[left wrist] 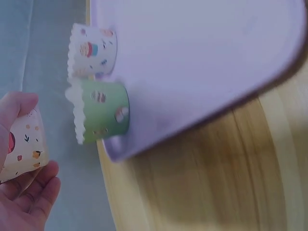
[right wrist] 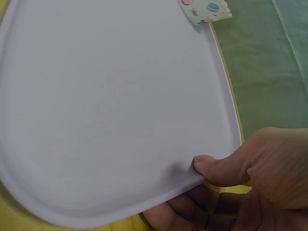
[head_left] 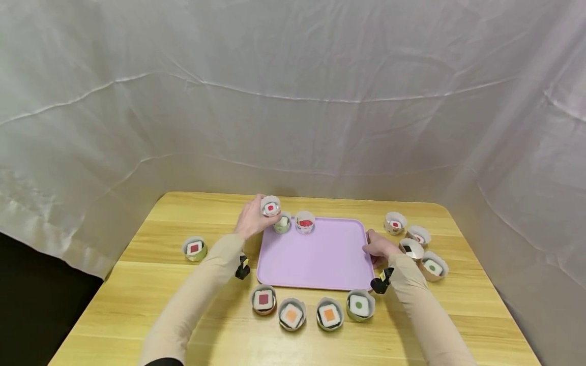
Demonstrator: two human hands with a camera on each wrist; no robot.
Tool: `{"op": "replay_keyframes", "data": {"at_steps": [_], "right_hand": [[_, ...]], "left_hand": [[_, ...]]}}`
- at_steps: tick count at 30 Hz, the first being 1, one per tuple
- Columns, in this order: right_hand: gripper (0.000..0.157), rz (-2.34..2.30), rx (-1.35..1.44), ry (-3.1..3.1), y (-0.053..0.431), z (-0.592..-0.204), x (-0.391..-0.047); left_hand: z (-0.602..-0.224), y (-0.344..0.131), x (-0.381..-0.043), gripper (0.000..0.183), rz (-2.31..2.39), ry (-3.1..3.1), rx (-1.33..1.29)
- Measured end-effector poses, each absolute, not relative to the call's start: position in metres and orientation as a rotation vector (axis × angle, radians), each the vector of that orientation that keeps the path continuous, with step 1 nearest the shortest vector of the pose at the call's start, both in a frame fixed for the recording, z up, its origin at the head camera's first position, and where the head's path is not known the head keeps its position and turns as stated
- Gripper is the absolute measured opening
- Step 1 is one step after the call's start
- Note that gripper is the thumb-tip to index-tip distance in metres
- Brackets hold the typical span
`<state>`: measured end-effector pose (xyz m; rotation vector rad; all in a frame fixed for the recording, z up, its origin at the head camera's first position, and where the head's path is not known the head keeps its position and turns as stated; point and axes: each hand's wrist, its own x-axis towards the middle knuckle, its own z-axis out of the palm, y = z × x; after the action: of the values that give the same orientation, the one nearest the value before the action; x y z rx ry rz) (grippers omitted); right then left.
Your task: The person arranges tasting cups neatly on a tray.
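Observation:
My left hand [head_left: 251, 219] grips a patterned paper cup [head_left: 271, 207] with a white piece, red in its middle, inside. It is held up near the back left corner of the lilac tray [head_left: 316, 256]. In the left wrist view, thumb and fingers wrap the held cup [left wrist: 30, 144], apart from the green cup [left wrist: 103, 109] in the tray corner. Next to the green one stands a white patterned cup [head_left: 304, 223] with red inside. At the tray's right edge my right hand [head_left: 381, 246] pinches the rim, thumb on top and fingers under it in the right wrist view.
Along the tray's front stand several paper cups, including one with a green-centred piece [head_left: 360, 305] and one with an orange centre [head_left: 329, 315]. Several more cluster beside my right forearm, such as a brown cup [head_left: 432, 266]. Another cup [head_left: 194, 249] stands left. Grey curtain [head_left: 302, 127] surrounds the table.

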<state>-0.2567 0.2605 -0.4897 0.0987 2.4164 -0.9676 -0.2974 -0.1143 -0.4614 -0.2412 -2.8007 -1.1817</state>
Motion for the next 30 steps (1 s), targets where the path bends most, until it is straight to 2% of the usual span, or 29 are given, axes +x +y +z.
{"op": "replay_keyframes", "data": {"at_steps": [9, 19, 30], "right_hand": [[0.032, -0.949, 0.101, 2.439, 0.257, -0.494, -0.256], [0.045, -0.897, 0.115, 2.441, 0.255, -0.492, -0.258], [0.044, -0.916, 0.126, 2.446, 0.254, -0.492, -0.258]], "left_hand": [[-0.457, -0.091, -0.299, 0.067, -1.171, -2.833, -0.38], [-0.447, -0.061, -0.297, 0.061, -1.143, -2.848, -0.473], [-0.445, -0.022, -0.3, 0.063, -1.03, -2.899, -0.595]]}}
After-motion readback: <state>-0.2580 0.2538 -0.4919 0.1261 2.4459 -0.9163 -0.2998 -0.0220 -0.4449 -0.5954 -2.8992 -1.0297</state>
